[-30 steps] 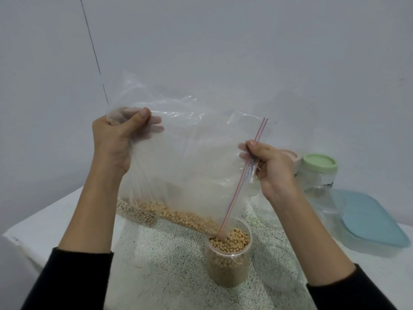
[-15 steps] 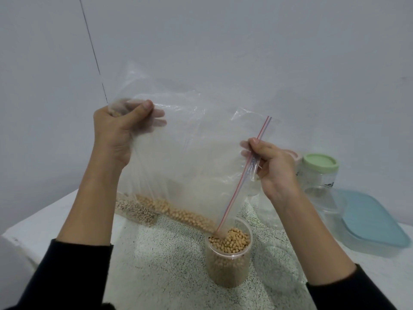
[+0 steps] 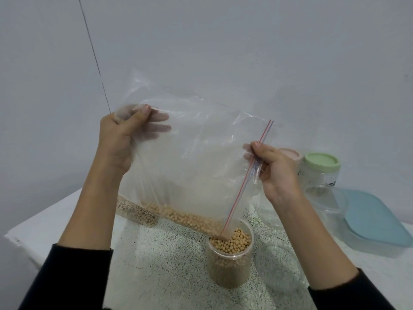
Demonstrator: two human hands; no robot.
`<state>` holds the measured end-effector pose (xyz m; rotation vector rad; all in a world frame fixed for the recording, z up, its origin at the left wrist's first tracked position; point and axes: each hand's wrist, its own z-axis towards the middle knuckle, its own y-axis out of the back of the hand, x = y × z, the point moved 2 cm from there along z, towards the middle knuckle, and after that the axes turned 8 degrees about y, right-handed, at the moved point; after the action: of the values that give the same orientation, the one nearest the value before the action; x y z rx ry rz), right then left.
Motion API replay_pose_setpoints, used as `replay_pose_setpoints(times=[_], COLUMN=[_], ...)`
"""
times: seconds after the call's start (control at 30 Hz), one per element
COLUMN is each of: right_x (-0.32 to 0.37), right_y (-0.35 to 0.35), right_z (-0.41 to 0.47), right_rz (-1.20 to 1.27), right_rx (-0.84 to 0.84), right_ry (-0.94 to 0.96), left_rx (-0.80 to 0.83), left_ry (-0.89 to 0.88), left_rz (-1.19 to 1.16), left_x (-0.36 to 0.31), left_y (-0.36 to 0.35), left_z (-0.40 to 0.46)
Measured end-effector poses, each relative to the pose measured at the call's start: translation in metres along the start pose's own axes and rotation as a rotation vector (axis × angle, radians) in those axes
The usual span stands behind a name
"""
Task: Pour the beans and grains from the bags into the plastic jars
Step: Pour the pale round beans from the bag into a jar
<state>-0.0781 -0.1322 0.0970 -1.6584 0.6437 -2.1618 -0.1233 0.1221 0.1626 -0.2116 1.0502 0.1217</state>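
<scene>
A clear zip bag [image 3: 192,157] hangs tilted over the table, its red-and-blue zip edge running down into a clear plastic jar [image 3: 228,269]. My left hand [image 3: 120,142] grips the bag's upper back corner. My right hand [image 3: 274,171] pinches the zip edge. Yellow beans [image 3: 185,217] lie along the bag's lower fold and slide toward the jar mouth. The jar is nearly full of beans [image 3: 234,242].
Another jar [image 3: 136,212] with pale grains lies behind the bag at left. A green-lidded jar [image 3: 321,166], a pink-lidded one [image 3: 289,154] and a blue-lidded box [image 3: 371,218] stand at right. Clear empty containers [image 3: 277,262] sit beside the bean jar on the speckled mat [image 3: 161,265].
Both hands have raised the bag slightly, tilting it steeper. More beans have slid down into the jar.
</scene>
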Motion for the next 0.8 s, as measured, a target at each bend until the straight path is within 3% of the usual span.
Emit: replay_pose_setpoints(times=[0.57,0.8], right_x=[-0.0013,0.0004], right_y=[0.0040,0.0030], right_z=[-0.0010,-0.0059], right_rz=[0.066,0.043], right_rx=[-0.013,-0.053], right_ry=[0.017,0.131], left_rx=[-0.134,-0.066], left_ry=[-0.006,-0.004], left_rz=[0.012,0.066], left_x=[0.0015,0.0070], left_y=[-0.0028,-0.0036], left_z=[0.0036,0.0042])
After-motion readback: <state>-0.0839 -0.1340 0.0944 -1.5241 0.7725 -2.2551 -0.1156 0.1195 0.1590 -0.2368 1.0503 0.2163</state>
